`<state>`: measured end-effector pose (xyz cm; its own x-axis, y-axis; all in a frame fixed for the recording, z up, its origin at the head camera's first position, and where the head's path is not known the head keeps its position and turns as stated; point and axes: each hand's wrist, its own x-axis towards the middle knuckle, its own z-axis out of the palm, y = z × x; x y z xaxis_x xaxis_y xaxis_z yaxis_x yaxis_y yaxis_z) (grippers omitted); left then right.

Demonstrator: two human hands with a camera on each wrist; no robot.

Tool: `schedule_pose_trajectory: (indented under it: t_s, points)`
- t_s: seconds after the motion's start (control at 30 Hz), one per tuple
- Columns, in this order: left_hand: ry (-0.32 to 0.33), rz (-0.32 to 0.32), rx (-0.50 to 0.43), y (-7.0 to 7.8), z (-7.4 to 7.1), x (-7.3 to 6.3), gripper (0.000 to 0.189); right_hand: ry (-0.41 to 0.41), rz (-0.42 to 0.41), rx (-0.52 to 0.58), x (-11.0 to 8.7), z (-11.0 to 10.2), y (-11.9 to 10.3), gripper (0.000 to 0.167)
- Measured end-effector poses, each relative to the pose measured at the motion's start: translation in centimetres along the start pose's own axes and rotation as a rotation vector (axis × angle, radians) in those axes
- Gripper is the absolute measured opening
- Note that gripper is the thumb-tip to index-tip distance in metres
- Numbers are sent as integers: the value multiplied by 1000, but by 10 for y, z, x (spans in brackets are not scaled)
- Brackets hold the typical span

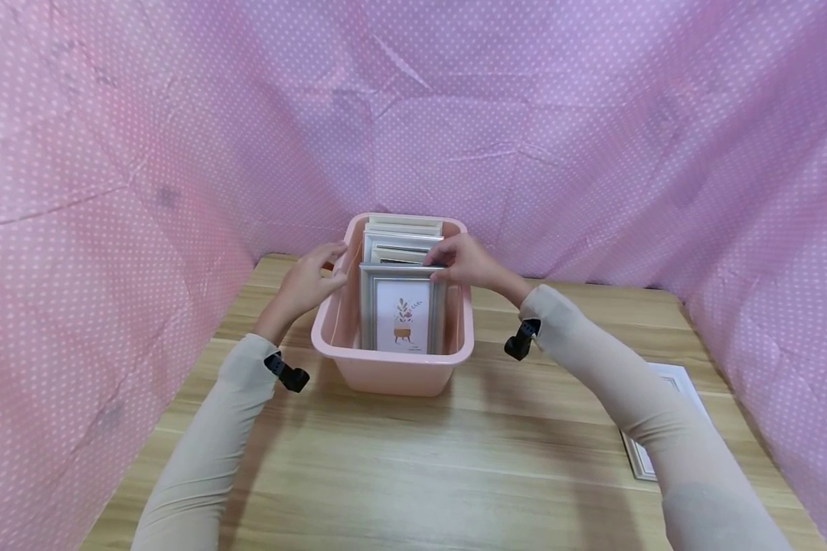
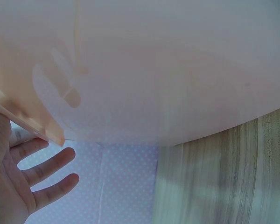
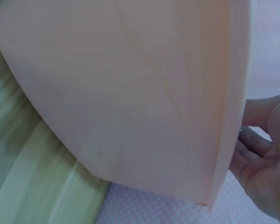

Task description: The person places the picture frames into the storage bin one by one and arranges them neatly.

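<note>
A pink plastic bin [image 1: 393, 375] holds several picture frames standing in a row. The nearest is a silver picture frame [image 1: 367, 314] with a potted-plant print, leaning upright at the front. My right hand [image 1: 465, 259] pinches its top right corner between thumb and fingers. In the right wrist view the bin wall [image 3: 107, 107] hides what the fingertips of that hand [image 3: 266, 158] hold. My left hand [image 1: 306, 283] is at the bin's left rim, its fingers spread. From the left wrist, the fingers [image 2: 51, 165] look fairly straight beside the rim, with the thumb partly hidden.
Behind the silver frame stand more white and cream frames [image 1: 401, 239] inside the bin. Another white picture frame [image 1: 685, 390] lies on the wooden table [image 1: 386, 474] at the right, partly covered by my right sleeve. Pink dotted cloth [image 1: 455, 153] surrounds the table at back and sides.
</note>
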<state>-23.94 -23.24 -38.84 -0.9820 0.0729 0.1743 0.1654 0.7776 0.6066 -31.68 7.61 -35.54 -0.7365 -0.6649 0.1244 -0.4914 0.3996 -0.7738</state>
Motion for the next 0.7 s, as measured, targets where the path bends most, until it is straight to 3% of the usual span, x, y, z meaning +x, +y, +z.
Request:
schedule_pose_trajectory:
  t_s: [0.33, 0.7]
  points:
    - [4, -7, -8, 2, 0, -2, 63, -59, -57, -140, -1, -5, 6, 22]
    - [-4, -3, 0, 1, 1, -2, 62, 35, -165, -152, -6, 3, 24, 25]
